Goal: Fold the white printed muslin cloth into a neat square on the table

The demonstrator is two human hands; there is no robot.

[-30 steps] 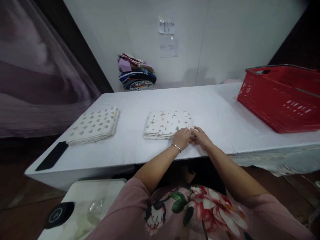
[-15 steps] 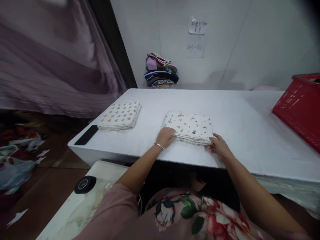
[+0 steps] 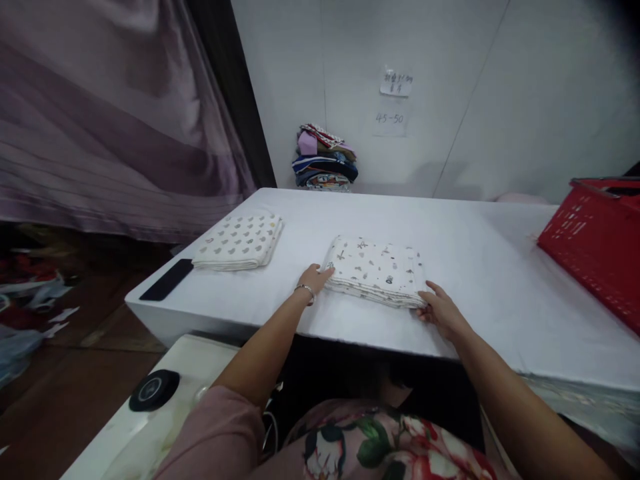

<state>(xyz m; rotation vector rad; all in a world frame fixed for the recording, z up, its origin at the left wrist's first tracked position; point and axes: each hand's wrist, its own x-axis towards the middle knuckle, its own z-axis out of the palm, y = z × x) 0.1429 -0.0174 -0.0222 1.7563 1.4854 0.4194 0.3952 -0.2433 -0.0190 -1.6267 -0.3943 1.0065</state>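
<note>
A folded white cloth (image 3: 375, 267) with a small scattered print lies flat near the front of the white table (image 3: 465, 267). My left hand (image 3: 314, 280), with a bracelet on the wrist, closes on the cloth's near left corner; some of its fingertips are hidden at the edge. At the near right corner my right hand (image 3: 440, 308) pinches the layers, thumb on top and fingers curled below. A second folded white cloth (image 3: 240, 243), printed with rows of grey motifs, rests farther left, apart from both hands.
A black strip (image 3: 167, 280) lies at the table's left edge. Against the wall stands a pile of folded fabrics (image 3: 325, 160). A red plastic basket (image 3: 595, 247) sits at the right. Below, at left, is a cream surface (image 3: 200, 360) with a round black object (image 3: 154, 391).
My left hand has shifted left from the cloth's front edge to its left corner. My right hand stays at the right corner. The whole view has tilted slightly upward.
</note>
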